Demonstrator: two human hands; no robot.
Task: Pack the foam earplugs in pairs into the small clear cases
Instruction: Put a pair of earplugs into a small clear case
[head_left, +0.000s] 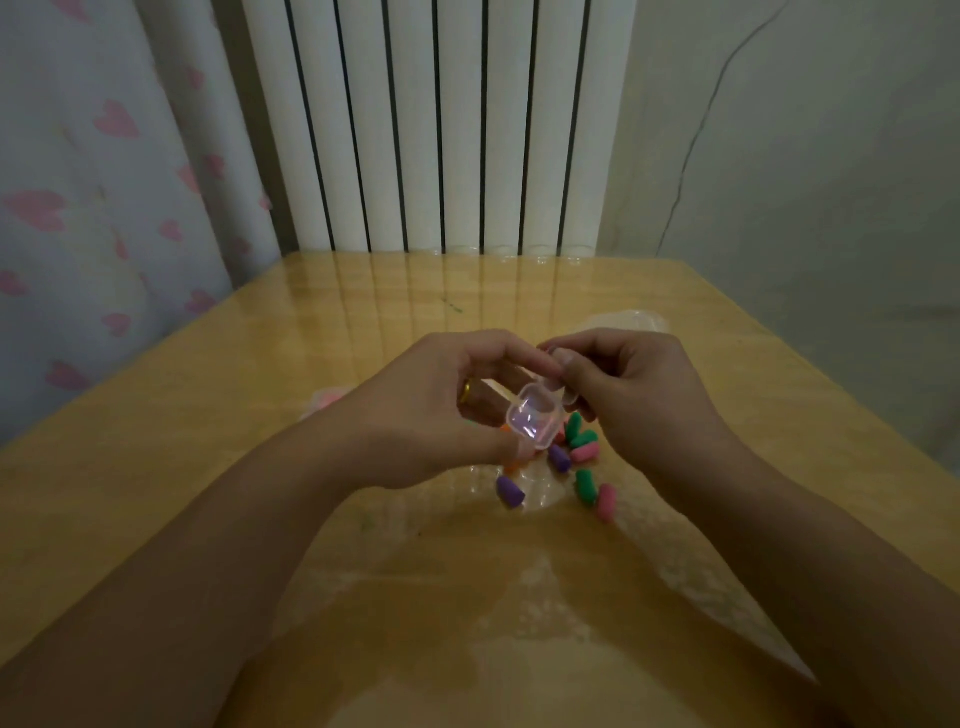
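Loose foam earplugs on table (208, 467): three green (584, 484), two purple (510, 491), two pink (605, 502), orange partly hidden. One clear case (535, 420), held above them: left hand (415, 415) grips body, right hand (639, 384) pinches lid.

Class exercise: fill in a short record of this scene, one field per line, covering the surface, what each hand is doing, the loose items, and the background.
surface: glossy wooden table
left hand: grips the small clear case from the left, held above the table
right hand: pinches the case's far edge, apparently its lid
case contents: faint purple tint inside; cannot tell how many plugs
loose earplugs: purple earplug, green earplug, pink earplug, more under the case
background: white radiator, heart-print curtain
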